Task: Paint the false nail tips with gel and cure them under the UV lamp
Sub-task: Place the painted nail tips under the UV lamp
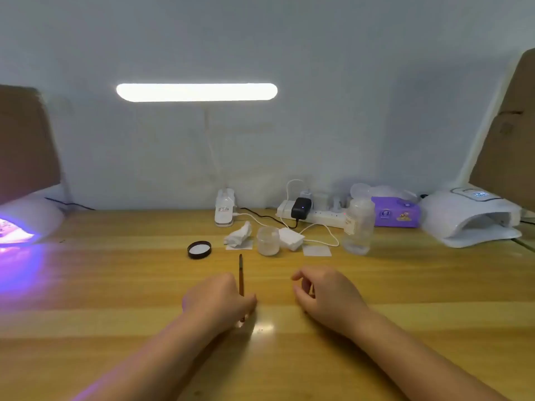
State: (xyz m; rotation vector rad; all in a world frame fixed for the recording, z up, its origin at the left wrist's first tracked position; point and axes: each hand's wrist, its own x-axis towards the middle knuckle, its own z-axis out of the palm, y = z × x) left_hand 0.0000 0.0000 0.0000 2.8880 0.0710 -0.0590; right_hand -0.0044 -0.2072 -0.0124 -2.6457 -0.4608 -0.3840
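Observation:
My left hand (220, 296) rests on the wooden table and grips a thin brown brush (240, 270), whose tip points away from me towards the jar. My right hand (327, 296) lies beside it with fingers loosely curled, and nothing shows in it. A small clear gel jar (268, 240) stands open beyond the brush, with its black lid (199, 249) lying to its left. At the far left, a white UV lamp (26, 221) glows purple. What is inside it is blurred. No nail tips are plainly visible.
A second white UV lamp (474, 221) sits at the right, unlit. Crumpled tissue (238, 234), white pads (291, 238), a clear bottle (357, 227), a purple box (396, 212), a power strip (312, 212) with cables and a desk lamp base (224, 209) crowd the back. Cardboard stands at both sides.

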